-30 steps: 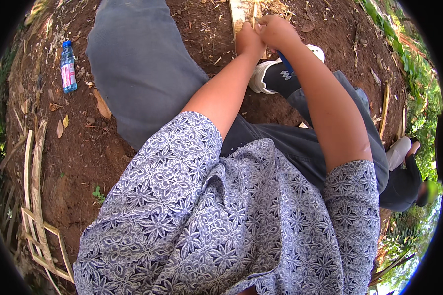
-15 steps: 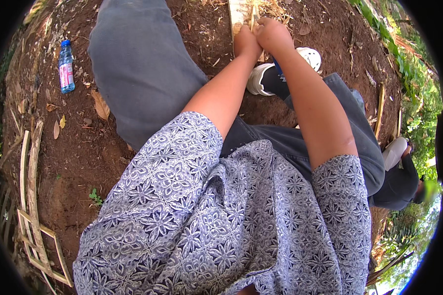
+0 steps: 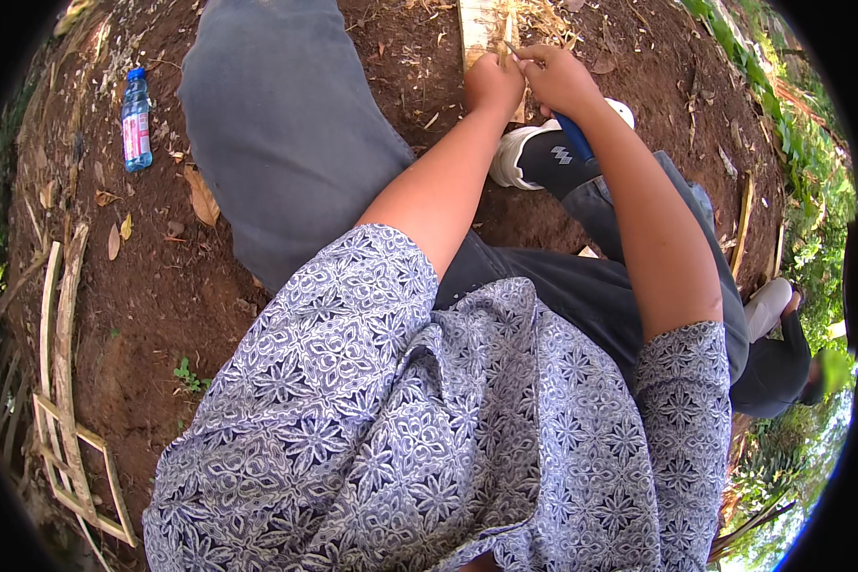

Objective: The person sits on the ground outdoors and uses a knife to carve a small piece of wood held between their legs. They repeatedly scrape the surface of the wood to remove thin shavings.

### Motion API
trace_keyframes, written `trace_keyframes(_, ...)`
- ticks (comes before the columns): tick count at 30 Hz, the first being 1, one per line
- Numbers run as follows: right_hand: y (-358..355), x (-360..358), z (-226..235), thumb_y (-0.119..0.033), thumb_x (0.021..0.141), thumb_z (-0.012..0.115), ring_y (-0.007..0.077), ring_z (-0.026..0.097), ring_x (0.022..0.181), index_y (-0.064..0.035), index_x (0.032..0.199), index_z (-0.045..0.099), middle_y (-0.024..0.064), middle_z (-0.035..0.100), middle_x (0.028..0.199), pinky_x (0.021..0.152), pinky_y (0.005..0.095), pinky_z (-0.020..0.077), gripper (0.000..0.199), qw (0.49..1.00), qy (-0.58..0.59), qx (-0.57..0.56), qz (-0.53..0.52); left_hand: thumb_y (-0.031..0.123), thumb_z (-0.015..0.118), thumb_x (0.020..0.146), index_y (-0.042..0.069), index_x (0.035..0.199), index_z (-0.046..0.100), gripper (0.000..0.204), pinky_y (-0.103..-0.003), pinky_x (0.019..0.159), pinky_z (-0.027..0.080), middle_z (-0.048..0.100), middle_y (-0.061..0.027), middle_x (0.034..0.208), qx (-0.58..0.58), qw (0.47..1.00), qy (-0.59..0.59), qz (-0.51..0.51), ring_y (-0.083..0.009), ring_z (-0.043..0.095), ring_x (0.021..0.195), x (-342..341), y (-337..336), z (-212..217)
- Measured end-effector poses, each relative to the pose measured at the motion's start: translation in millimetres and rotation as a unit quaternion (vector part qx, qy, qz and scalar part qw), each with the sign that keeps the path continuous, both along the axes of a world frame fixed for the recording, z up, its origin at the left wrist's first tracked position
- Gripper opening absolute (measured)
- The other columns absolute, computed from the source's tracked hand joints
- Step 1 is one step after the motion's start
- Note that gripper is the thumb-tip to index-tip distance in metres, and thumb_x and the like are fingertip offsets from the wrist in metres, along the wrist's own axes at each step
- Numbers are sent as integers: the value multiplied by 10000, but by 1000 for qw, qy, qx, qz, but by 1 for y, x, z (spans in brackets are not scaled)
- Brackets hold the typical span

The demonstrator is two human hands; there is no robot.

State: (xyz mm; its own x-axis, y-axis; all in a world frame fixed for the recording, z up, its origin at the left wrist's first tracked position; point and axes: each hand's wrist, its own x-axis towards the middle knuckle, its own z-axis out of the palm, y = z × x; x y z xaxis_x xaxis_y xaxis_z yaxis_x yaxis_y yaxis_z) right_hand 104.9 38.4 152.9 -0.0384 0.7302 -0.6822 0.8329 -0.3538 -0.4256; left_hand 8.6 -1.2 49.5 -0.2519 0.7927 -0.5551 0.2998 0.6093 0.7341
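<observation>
At the top of the head view my two hands are close together over a pale wooden board on the ground. My left hand is closed around a thin pale strip of wood, which points away from me. My right hand grips a knife with a long blue handle; the handle runs back under my right wrist. A short bit of its dark blade shows beside the strip. My fingers hide most of the blade and the strip's lower end.
Pale shavings lie around the board. A blue-capped plastic bottle stands or lies on the soil at left. Long wooden strips and a small wooden frame are at lower left. Another person sits at far right.
My right hand has drawn back slightly toward me and right, tilting the knife so its blue handle shows more. The left hand still holds the strip. The whole view has shifted a little.
</observation>
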Motion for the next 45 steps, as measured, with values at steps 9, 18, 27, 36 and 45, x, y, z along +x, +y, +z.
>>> trace_keyframes(9,0,-7,4,-268,952,577,226,667,509,-67,1230,702,155,730,771,638,375,569,365,998,-37,30,29,338,646,928,3,840,669,347,-493,709,540,705,-226,821,12,1000,7,-15,-414,699,796,0,-1,5)
trace_keyframes(18,2,-26,-23,-238,903,593,315,693,1123,-107,1283,689,204,720,1145,967,430,541,413,988,-125,80,49,303,661,926,13,860,683,298,-494,699,542,710,-230,827,11,1000,-6,7,-420,701,804,-4,-3,1)
trace_keyframes(27,6,-2,-25,-233,922,568,202,703,578,-106,1307,675,126,731,740,692,356,586,419,997,-30,38,-64,358,687,889,42,897,727,318,-458,715,542,726,-191,824,4,1000,19,-4,-365,717,794,0,-5,5)
trace_keyframes(36,-13,3,5,-245,998,578,164,621,449,-75,1286,669,79,645,639,506,336,523,347,999,38,5,-39,366,680,909,50,893,734,320,-448,701,543,726,-183,804,24,1000,4,-7,-338,722,772,0,-4,0)
trace_keyframes(45,-5,-8,-4,-266,968,579,193,671,517,-88,1232,695,99,712,695,625,352,570,339,999,-5,10,-40,306,652,924,-1,890,685,311,-497,708,539,709,-238,837,2,1000,3,-12,-416,706,810,-1,1,15)
